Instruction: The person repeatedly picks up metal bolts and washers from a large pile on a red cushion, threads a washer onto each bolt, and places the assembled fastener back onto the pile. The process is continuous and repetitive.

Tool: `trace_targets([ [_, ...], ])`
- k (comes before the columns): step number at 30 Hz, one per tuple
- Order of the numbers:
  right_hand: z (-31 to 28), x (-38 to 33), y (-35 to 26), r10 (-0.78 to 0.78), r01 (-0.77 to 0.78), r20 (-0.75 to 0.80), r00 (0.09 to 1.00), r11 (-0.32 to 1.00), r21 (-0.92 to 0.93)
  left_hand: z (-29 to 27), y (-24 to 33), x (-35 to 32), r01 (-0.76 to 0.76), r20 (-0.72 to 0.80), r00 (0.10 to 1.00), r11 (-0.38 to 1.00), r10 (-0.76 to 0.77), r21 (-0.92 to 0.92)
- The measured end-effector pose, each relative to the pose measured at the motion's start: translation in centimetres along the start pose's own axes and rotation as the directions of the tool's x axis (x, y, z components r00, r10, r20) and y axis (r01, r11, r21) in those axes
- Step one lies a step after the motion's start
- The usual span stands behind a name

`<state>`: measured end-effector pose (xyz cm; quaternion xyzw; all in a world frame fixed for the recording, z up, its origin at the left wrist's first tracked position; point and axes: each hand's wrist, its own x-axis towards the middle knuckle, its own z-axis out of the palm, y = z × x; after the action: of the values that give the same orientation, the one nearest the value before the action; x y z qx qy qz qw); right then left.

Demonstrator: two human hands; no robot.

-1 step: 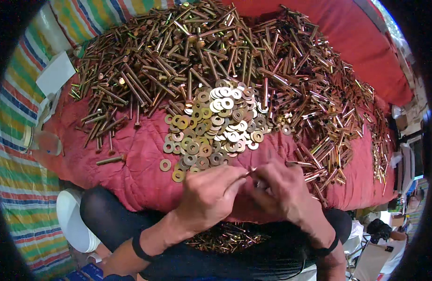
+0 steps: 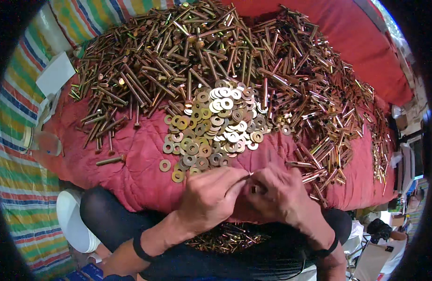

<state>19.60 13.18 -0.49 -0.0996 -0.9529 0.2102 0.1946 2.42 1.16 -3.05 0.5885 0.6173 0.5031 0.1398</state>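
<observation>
My left hand (image 2: 209, 194) is closed in a pinch, its thumb and fingertips meeting my right hand in front of the cloth. My right hand (image 2: 284, 192), slightly blurred, has its fingers curled round a small metal piece (image 2: 254, 189); one shiny end shows below them. Whatever the left fingertips pinch is too small and covered to name. Just beyond both hands lies a heap of flat round washers (image 2: 216, 126), gold and silver in colour. Behind it rises a big pile of brassy bolts (image 2: 188, 51).
Metal sleeves and bolts (image 2: 319, 117) spread down the right side of the red quilted cloth (image 2: 145, 159). One loose bolt (image 2: 110, 160) lies at the left. More small metal parts (image 2: 227, 238) sit in my lap. A white box (image 2: 55, 74) stands by the striped sheet (image 2: 28, 182).
My right fingers have shifted slightly against the left fingertips, and the small metal end below them shows more plainly. The heaps and my left forearm look unchanged.
</observation>
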Motion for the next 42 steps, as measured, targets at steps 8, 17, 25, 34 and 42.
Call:
trace_targets([
  [8, -0.8, 2.5, -0.4, 0.725, 0.04, -0.043, 0.688, 0.021, 0.999, 0.2, 1.5, -0.3, 0.487, 0.233, 0.871, 0.704, -0.432, -0.516],
  [17, 0.9, 3.0, -1.2, 0.806, 0.114, -0.052, 0.589, -0.018, 0.993, 0.5, 1.7, -0.3, 0.505, 0.254, 0.844, 0.539, -0.473, -0.674],
  [25, -0.4, 1.3, -1.2, 0.739, -0.254, -0.045, 0.672, 0.287, 0.924, -1.2, 1.2, 0.1, 0.469, 0.258, 0.857, 0.468, -0.446, -0.749],
  [34, 0.1, 1.5, -3.0, 0.631, -0.454, 0.049, 0.774, 0.499, 0.739, -0.5, 2.0, 0.5, 0.506, 0.355, 0.787, 0.198, -0.505, -0.839],
  [42, -2.8, 0.6, 4.1, 0.444, -0.437, -0.214, 0.87, 0.896, 0.081, -0.8, 1.1, 0.7, 0.727, 0.574, 0.679, 0.308, -0.458, -0.614],
])
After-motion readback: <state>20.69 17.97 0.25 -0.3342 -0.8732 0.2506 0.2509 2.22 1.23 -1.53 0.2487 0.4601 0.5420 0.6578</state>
